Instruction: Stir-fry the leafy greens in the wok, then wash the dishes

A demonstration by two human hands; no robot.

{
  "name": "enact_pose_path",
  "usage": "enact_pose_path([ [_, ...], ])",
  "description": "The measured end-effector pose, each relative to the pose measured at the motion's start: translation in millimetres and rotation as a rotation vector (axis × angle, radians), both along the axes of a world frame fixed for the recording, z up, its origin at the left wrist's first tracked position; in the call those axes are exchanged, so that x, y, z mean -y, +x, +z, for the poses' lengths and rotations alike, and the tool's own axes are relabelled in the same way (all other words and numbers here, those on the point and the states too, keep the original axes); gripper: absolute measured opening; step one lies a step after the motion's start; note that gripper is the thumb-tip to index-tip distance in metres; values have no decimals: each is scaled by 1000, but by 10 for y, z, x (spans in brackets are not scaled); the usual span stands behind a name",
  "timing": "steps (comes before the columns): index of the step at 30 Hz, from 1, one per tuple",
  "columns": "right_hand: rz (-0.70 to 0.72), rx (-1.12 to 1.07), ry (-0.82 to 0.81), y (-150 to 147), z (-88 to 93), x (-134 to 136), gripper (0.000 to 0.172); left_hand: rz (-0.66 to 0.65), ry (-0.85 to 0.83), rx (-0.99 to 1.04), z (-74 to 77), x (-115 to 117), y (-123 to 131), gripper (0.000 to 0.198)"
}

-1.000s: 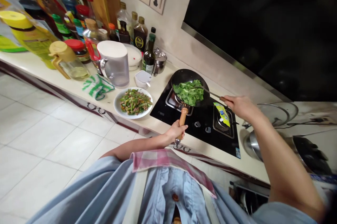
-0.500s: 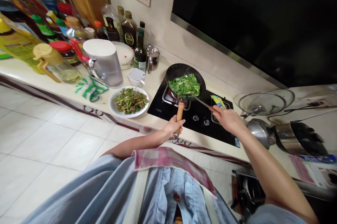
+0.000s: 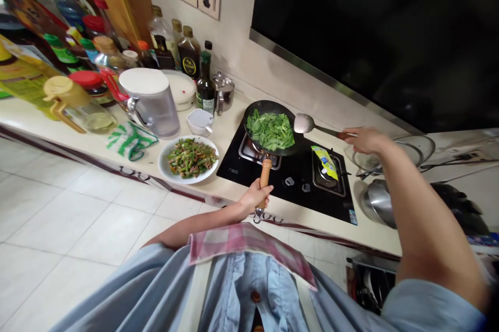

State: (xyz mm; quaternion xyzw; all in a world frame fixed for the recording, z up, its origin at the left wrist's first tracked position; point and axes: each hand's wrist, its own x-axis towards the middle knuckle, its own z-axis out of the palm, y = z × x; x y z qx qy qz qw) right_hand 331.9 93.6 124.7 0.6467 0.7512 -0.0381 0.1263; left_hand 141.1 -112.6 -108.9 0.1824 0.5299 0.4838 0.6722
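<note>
The black wok (image 3: pixel 260 107) sits on the left burner of the gas hob (image 3: pixel 296 202) and contains leafy greens (image 3: pixel 270 132). The left hand (image 3: pixel 255 198) is closed around the wok's wooden handle (image 3: pixel 265 173). The right hand (image 3: pixel 364 140) grips a metal spatula (image 3: pixel 306 123), held just clear of the wok. A yellow packet (image 3: pixel 325 162) lies on the right burner. A plate (image 3: pixel 166 166) of stir-fried green beans (image 3: pixel 191 158) stands on the counter (image 3: pixel 228 134) just left of the hob.

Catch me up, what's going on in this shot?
One person is cooking at a gas hob. Their left hand grips the wooden handle of a black wok full of leafy greens. Their right hand holds a metal spatula out beside the wok, away from the food. A plate of cooked green stir-fry sits left of the hob.
</note>
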Motion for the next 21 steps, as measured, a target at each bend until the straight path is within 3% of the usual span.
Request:
enact_pose_path([
  [3,-18,-30,-103,-382,-117,-318,50,-17,30,14,-17,9,-9,33],
  [6,3,-62,-142,-648,-311,-460,44,-8,10,15,-39,0,-10,41],
  [12,328,166,108,-734,-541,-123,40,-20,-19,12,-44,-16,-17,40],
  [17,323,374,181,-764,-454,254,39,-22,-1,1,-17,-6,-24,31],
  [21,271,370,130,-712,-143,286,36,-26,-2,-15,-7,-1,-27,31],
])
